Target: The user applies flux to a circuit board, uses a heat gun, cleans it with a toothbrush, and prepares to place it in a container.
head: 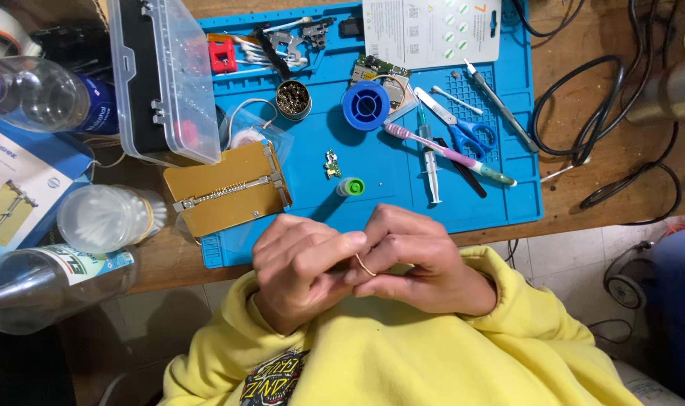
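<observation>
My left hand (301,267) and my right hand (421,263) meet fingertip to fingertip just in front of the near edge of the blue work mat (508,203), above my yellow sweatshirt (402,353). Between the fingers a thin curved piece of wire (365,265) shows; both hands pinch at it. What else the fingers hide I cannot tell. On the mat beyond the hands lie a small green-capped bottle (350,186) and a tiny circuit board (332,163).
A gold board holder (226,188), a blue solder spool (366,105), a round tin (293,98), scissors (463,128), a toothbrush (448,154), a syringe (430,162) and a clear plastic case (165,75) sit on the mat. Bottles (49,282) stand left, black cables (606,128) right.
</observation>
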